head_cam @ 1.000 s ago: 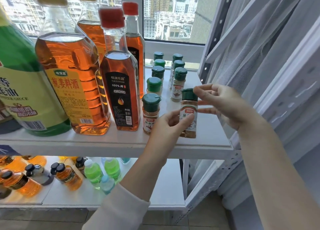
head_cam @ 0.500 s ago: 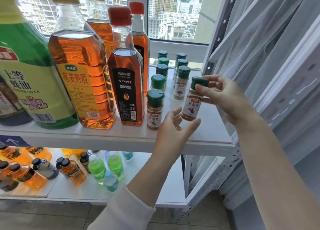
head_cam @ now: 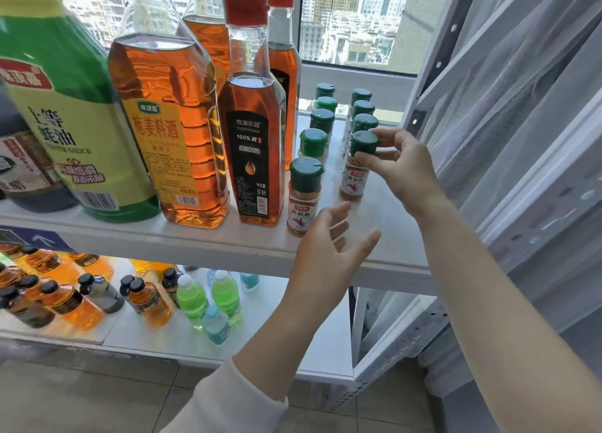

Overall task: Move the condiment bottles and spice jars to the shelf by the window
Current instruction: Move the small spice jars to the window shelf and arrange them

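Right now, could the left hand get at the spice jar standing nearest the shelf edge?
Probably yes. The left hand hovers open just in front of that spice jar, nothing between them. The right hand grips a second jar further right, clear of the path.

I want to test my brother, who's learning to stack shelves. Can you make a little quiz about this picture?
1. True or false: the right hand pinches a spice jar at its green cap.
2. The left hand is: A) gripping a jar, B) open and holding nothing, C) resting on a bottle.
3. Fill in: the black-labelled oil bottle has a ___ cap.
Key: 1 true; 2 B; 3 red.
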Available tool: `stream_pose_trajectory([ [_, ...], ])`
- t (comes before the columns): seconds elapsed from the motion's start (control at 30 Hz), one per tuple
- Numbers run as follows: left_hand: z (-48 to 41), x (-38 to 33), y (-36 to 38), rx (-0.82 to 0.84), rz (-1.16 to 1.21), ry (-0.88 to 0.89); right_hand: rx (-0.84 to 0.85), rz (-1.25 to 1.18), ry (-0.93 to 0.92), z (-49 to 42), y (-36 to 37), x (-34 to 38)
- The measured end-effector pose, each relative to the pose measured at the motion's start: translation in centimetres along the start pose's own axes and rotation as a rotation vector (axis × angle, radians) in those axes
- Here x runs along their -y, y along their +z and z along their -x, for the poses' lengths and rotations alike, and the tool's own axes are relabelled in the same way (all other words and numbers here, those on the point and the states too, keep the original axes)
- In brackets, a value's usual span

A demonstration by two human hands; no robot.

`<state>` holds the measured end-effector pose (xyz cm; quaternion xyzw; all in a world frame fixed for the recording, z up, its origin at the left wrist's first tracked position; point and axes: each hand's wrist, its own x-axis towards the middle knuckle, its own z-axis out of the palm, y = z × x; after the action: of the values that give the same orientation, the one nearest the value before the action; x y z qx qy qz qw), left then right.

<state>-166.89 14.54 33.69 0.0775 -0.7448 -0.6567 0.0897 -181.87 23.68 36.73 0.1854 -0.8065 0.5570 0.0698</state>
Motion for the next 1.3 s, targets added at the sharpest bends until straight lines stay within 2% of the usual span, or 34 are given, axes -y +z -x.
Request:
stream_pose_trajectory([
  [0.1, 0.0, -0.1, 0.0, -0.009, -0.099, 0.074, -0.012, 0.028, -0.016, 0.2, -0.1, -0.1],
  [0.27, -0.1, -0.5, 0.2, -0.015, -0.479, 0.3, -0.005, 0.064, -0.015, 0.5, 0.1, 0.0],
  [0.4, 0.4, -0.5, -0.2, 0.029, -0.646, 0.411, -0.068, 0.083, 0.001, 1.3, -0.1, 0.2],
  [0.57, 1.9, -0.2, -1.9, 0.036, -0.712, 0.461, -0.218, 0.114, -0.009, 4.9, -0.5, 1.0],
  [0.83, 6.3, 2.0, -6.1, 0.057, -0.683, 0.529, -0.296, 0.173, 0.027, 14.9, 1.1, 2.0],
  [1.03, 11.3, 6.9, -8.4, 0.071, -0.693, 0.395, -0.254, 0.203, 0.08, 23.2, 3.2, 0.1],
  [1.3, 19.5, 19.6, -12.8, 0.132, -0.748, -0.042, -0.047, 0.096, 0.557, 38.1, 11.1, -8.9],
])
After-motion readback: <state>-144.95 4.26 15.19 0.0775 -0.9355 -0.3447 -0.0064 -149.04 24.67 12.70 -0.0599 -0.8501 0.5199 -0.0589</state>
